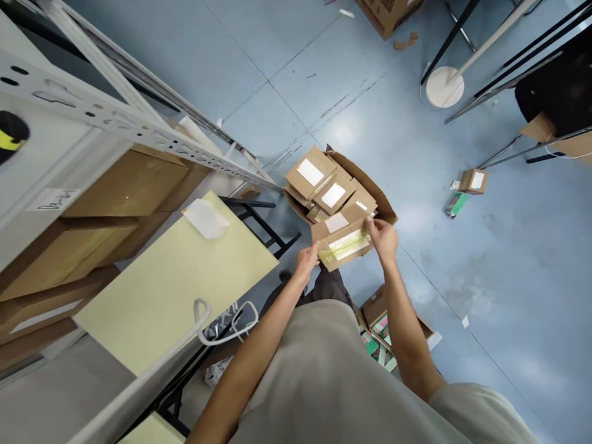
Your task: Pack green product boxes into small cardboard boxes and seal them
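The taped cardboard box (343,245) is held at the near end of a large open carton (370,181), above the floor and in front of the legs. The carton is filled with smaller labelled boxes (311,174), stacked loosely and at angles, so its bowed wall should not be relied on for support. Whether the held box is full or empty cannot be told; from its thin card, a light load and a stiff but easily creased body would be expected. By the left hand (306,261) its left edge is gripped, fingers closed against the side; by the right hand (383,240) its right end is pinched between thumb and fingers, with little gap left. Hold is best taken at these two ends, where the folds should be firmest, while the broad middle may dent if pressed. Across the near face a white label (348,244) is covered by shiny yellowish tape (326,256), by which a slippery surface is suggested.
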Motion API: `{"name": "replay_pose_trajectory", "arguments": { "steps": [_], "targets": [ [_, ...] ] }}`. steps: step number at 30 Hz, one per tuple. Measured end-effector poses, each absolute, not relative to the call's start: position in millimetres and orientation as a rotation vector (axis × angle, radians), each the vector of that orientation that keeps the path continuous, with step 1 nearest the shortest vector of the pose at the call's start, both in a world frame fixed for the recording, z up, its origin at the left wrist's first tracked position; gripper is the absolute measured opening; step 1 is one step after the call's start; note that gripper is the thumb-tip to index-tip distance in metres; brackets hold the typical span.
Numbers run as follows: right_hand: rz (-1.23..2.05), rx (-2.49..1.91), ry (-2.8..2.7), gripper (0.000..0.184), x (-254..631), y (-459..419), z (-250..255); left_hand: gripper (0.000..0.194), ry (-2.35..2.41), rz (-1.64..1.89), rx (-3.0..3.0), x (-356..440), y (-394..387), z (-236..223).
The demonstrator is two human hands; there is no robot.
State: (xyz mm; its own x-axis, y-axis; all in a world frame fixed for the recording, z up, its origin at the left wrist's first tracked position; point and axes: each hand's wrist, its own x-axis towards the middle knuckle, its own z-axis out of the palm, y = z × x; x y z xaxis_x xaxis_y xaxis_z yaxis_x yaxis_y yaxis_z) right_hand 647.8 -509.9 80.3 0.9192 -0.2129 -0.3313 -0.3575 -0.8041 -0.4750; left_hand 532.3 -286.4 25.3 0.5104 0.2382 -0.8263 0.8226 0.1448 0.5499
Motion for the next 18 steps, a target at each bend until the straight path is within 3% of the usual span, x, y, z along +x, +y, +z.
{"name": "replay_pose_trajectory", "arguments": {
  "steps": [6, 12, 18],
  "targets": [
    [0.335, -2.702, 0.388, 0.064, 715, -509, 55, 0.050, 0.910, -0.713, 1.508, 580, -313, 10],
    [0.519, -2.524, 0.367, 0.063, 732, -517, -6, 0.030, 0.757, -0.752, 1.769, 603, -311, -6],
    [0.687, -2.409, 0.301, 0.067, 705, -498, -35, 0.014, 0.649, -0.795, 1.853, 563, -285, 2]
  ]
}}
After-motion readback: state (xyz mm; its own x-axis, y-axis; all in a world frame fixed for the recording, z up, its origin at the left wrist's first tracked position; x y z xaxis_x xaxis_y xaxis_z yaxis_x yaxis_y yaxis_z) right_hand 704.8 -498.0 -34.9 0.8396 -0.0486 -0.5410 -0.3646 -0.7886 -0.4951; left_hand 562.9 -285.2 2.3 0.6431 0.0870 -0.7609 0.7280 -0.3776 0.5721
